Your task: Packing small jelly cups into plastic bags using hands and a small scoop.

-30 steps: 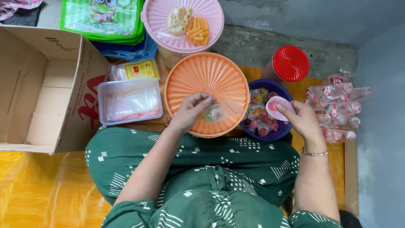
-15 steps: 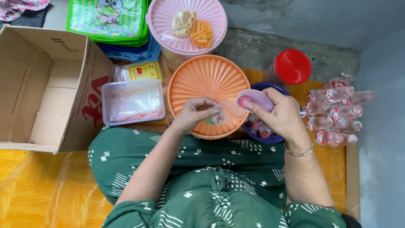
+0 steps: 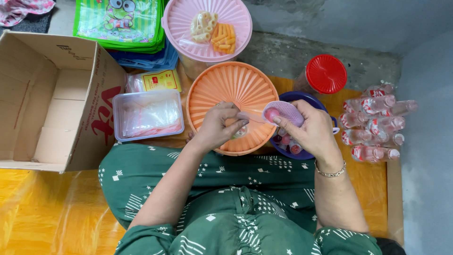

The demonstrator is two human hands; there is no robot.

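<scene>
My left hand (image 3: 218, 126) rests on the ribbed orange lid (image 3: 231, 89) and pinches a small clear plastic bag (image 3: 241, 131). Just to its right my right hand (image 3: 311, 130) grips a small jelly cup (image 3: 282, 113) with a pink end, held over the lid's right edge next to the bag. Under the right hand sits a purple bowl (image 3: 302, 153) with several more small cups in it.
An open cardboard box (image 3: 45, 99) stands at the left. A clear tub of plastic bags (image 3: 147, 114) lies beside it. A pink lid with snacks (image 3: 207, 28), a red-lidded jar (image 3: 325, 74), several small bottles (image 3: 377, 120) and stacked green bags (image 3: 118, 23) surround the lid.
My right hand has carried the jelly cup leftwards from over the purple bowl to the orange lid, close to my left hand, which stayed on the lid with the bag.
</scene>
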